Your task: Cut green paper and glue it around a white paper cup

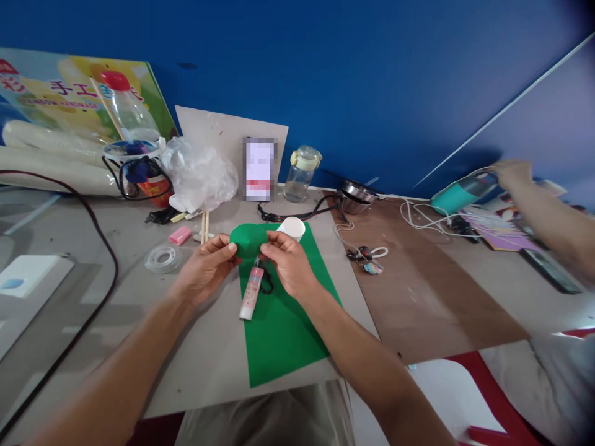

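Note:
Between my two hands is a small green paper piece (248,240) with a rounded outline. My left hand (207,265) pinches its left edge between thumb and fingers. On the opposite edge, my right hand (289,261) grips it the same way. Below it, a larger green sheet (283,334) lies flat on the table. A pink and white tube (251,293) rests on that sheet, with a dark loop beside it. Just behind my right hand is a white round object (294,228), partly hidden.
A tape roll (162,259) and pink cap (180,235) lie left. Behind stand a plastic bag (199,170), a phone (259,167) with blurred screen and a glass bottle (301,176). At right, another person's hand (514,174) touches a teal-and-dark item (458,196) near cables.

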A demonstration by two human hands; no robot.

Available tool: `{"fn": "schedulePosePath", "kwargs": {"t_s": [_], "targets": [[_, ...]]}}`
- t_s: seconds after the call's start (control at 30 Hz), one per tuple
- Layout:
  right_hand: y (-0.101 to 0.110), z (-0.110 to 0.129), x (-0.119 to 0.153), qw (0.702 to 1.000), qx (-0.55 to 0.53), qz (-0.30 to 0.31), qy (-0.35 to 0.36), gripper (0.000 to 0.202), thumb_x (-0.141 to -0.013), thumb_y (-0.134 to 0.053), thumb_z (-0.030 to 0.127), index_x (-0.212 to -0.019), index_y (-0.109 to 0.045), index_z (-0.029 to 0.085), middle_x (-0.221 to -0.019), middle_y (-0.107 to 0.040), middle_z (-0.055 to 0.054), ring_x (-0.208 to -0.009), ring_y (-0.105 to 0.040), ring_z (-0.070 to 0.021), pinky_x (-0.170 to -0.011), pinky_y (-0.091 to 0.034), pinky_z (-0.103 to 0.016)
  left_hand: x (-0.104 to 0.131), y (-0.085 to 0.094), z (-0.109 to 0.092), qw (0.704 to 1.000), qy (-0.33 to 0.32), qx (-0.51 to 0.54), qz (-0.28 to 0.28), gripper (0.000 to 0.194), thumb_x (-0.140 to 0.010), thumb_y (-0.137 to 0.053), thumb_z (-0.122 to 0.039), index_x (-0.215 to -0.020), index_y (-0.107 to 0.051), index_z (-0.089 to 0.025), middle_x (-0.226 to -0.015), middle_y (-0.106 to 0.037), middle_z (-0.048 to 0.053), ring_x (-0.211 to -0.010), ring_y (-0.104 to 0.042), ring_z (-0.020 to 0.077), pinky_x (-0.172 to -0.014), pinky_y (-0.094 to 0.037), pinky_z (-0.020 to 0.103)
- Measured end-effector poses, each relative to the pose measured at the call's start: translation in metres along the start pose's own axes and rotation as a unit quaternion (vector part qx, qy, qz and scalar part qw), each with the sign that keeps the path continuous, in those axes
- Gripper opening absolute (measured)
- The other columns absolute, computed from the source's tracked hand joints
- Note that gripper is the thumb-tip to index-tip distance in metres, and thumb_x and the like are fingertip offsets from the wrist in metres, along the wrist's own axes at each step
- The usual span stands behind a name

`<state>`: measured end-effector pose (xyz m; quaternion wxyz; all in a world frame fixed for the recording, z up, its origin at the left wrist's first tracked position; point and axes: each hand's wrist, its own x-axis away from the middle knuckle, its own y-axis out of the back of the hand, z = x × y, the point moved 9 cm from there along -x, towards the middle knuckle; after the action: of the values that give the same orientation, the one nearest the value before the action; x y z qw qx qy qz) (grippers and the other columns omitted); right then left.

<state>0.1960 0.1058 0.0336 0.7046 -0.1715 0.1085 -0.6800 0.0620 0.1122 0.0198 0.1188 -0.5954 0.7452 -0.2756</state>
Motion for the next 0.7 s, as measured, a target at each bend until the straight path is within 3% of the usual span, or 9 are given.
{"fn": "schedulePosePath", "kwargs": {"t_s": [0.27,0.5,0.7], "targets": [[0.001,-0.001,0.0,1.0,-0.001,-0.006,0.003,0.016,-0.061,-0.068,0.019,-0.077,-0.066,0.018,-0.066,-0.059,0.005,-0.059,-0.048,-0.0083,-0.06,-0.039,-0.023,-0.002,0.0,0.001,1.0,-0.006,0.001,0.021,0.015,-0.067,-0.077,-0.019,-0.066,-0.062,-0.017,-0.065,-0.06,-0.002,-0.064,-0.056,0.0114,-0.063,-0.046,0.023],[-0.001,0.0,0.0,1.0,0.003,0.0,0.004,0.016,-0.063,-0.07,0.022,-0.078,-0.065,0.018,-0.066,-0.059,0.005,-0.058,-0.049,-0.0083,-0.06,-0.04,-0.023,-0.003,0.002,0.001,0.998,-0.022,-0.052,0.011,0.022,-0.067,-0.078,-0.031,-0.062,-0.061,-0.017,-0.059,-0.056,-0.002,-0.06,-0.05,0.0107,-0.06,-0.041,0.022],[-0.01,0.006,0.004,0.999,-0.014,0.036,-0.002,0.045,-0.063,-0.075,0.027,-0.103,-0.056,0.022,-0.08,-0.063,0.003,-0.073,-0.058,-0.0132,-0.072,-0.048,-0.029,0.001,-0.003,0.002,0.981,-0.054,-0.187,0.015,0.028,-0.074,-0.07,-0.04,-0.061,-0.062,-0.017,-0.058,-0.056,0.0,-0.058,-0.046,0.012,-0.057,-0.036,0.024]]}}
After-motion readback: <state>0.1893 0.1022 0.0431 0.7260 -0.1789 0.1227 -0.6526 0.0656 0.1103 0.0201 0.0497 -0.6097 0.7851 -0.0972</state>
